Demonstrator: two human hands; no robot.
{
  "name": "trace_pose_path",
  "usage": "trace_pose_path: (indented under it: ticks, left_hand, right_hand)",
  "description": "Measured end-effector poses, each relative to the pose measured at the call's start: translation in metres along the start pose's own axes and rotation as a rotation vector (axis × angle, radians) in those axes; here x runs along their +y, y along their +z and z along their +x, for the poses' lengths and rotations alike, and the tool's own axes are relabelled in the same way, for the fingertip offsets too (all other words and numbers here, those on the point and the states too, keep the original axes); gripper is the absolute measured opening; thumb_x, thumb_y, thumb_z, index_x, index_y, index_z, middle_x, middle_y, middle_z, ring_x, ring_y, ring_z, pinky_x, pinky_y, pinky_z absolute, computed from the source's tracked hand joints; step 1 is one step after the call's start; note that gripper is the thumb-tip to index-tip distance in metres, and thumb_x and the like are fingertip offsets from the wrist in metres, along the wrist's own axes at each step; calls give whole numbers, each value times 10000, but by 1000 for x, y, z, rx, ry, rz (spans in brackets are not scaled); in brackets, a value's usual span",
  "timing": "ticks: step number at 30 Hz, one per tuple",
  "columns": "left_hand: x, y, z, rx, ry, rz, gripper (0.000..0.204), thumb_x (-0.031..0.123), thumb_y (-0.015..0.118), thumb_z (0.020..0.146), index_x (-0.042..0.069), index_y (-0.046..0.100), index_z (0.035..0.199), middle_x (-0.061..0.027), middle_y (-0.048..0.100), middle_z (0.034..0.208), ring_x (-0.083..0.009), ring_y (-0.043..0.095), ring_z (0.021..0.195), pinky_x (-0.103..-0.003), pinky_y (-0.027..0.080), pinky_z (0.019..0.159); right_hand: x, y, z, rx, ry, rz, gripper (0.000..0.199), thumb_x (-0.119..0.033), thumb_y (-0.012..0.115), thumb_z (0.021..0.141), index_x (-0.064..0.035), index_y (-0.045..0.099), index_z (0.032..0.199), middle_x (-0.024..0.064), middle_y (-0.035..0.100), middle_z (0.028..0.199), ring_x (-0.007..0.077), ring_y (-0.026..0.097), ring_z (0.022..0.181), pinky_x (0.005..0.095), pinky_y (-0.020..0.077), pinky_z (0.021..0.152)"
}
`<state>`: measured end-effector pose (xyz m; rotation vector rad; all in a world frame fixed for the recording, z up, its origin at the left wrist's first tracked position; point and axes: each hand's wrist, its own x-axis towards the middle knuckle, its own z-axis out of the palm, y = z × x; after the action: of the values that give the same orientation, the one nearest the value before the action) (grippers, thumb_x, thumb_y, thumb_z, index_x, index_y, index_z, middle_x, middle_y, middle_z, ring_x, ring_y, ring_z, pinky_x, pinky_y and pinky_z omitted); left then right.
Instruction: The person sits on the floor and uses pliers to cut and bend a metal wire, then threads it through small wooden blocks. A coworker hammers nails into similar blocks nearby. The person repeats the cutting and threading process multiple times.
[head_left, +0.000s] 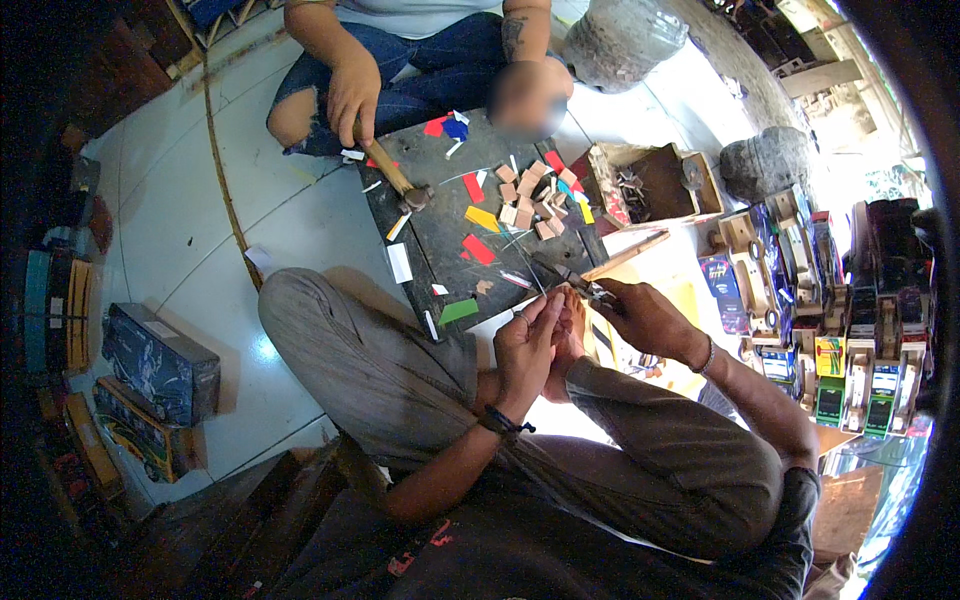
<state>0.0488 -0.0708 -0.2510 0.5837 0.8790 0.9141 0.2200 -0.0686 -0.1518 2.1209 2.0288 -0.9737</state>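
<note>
My left hand (pixel 526 348) is pinched closed over my foot, at the near right corner of a dark low board (pixel 410 235). From its fingertips a thin, pale wire-like piece (pixel 542 284) sticks up; its exact kind is too small to tell. My right hand (pixel 648 320) is closed round the handles of dark pliers (pixel 562 274). Their jaws point left over the board's edge, close to the thin piece; whether they touch it I cannot tell. Near them on the board lie a red strip (pixel 478 249) and a green strip (pixel 459 311).
Opposite sits a person whose hand (pixel 354 95) grips a hammer (pixel 398 178) resting on the board. Small wooden blocks (pixel 535 195) are heaped there. An open wooden box (pixel 655 185) stands right of it. Toy-like wheeled pieces (pixel 800 300) are stacked farther right; boxes (pixel 160 360) lie left.
</note>
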Motion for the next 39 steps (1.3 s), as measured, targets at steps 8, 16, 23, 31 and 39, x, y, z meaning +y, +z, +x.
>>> trace_pose_path:
  ticks: [8,16,23,31,39]
  left_hand:
    - [6,-2,2,-24,40,146,236,166,600,957,-25,658,1083,-63,705,870,-100,666,763,-221,540,712]
    - [12,-5,4,-88,-52,105,209,152,621,940,-29,668,1034,-71,703,862,-109,675,767,-225,554,698]
    - [6,-5,3,-91,-30,-15,203,148,643,926,-30,659,1024,-63,692,869,-106,668,757,-218,550,694]
    - [4,-6,5,-92,-92,-62,181,148,650,921,-19,663,991,-66,694,853,-111,670,745,-212,545,677]
    - [2,-7,6,-83,-82,-39,180,149,648,923,-18,659,990,-64,690,843,-110,667,736,-219,548,686]
  right_hand:
    - [3,5,-2,-14,-49,-21,339,-155,537,916,-31,549,1232,255,657,845,427,640,796,503,509,689]
    - [6,4,3,-5,-128,-82,355,-134,525,914,-23,531,1251,250,661,860,411,645,804,496,513,696]
    - [4,3,3,-17,-119,-73,329,-163,521,926,-22,550,1222,245,666,896,404,647,833,486,515,723]
    - [1,0,1,-8,-132,-58,309,-198,528,940,-22,564,1192,244,665,934,405,644,873,478,519,753]
    - [1,2,1,-49,-124,-43,325,-227,539,942,-5,559,1179,245,662,909,416,638,869,478,517,757]
